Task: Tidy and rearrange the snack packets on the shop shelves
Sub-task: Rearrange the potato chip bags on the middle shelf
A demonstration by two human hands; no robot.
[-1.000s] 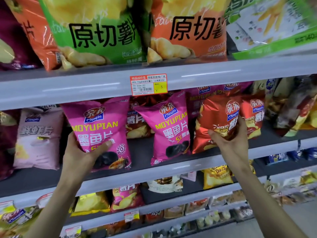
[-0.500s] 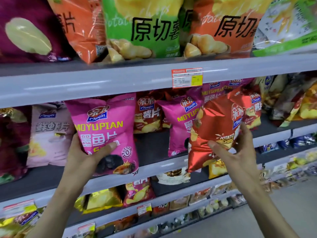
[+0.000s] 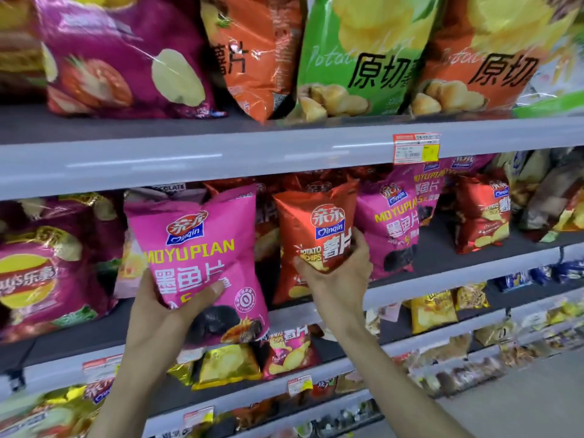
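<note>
My left hand point(image 3: 164, 308) grips the lower left of a pink MOYUPIAN packet point(image 3: 202, 248), which tilts forward off the middle shelf point(image 3: 442, 282). My right hand point(image 3: 339, 276) holds a red potato chips packet point(image 3: 316, 235) by its lower part, upright, just right of the pink one and in front of other red packets. A second pink MOYUPIAN packet point(image 3: 393, 229) stands on the shelf to the right of my right hand. Further right stands another red chips packet point(image 3: 482, 213).
Large purple, orange and green chip bags point(image 3: 357, 55) fill the top shelf, with a price tag point(image 3: 415, 147) on its rail. Purple and yellow bags point(image 3: 38, 267) crowd the middle shelf's left end. Lower shelves point(image 3: 316, 368) hold small yellow and pink packets. Floor shows at bottom right.
My right hand has carried the red packet left from the shelf's right part to beside the pink packet. My left hand keeps hold of the pink packet, which now tilts. The view has shifted left.
</note>
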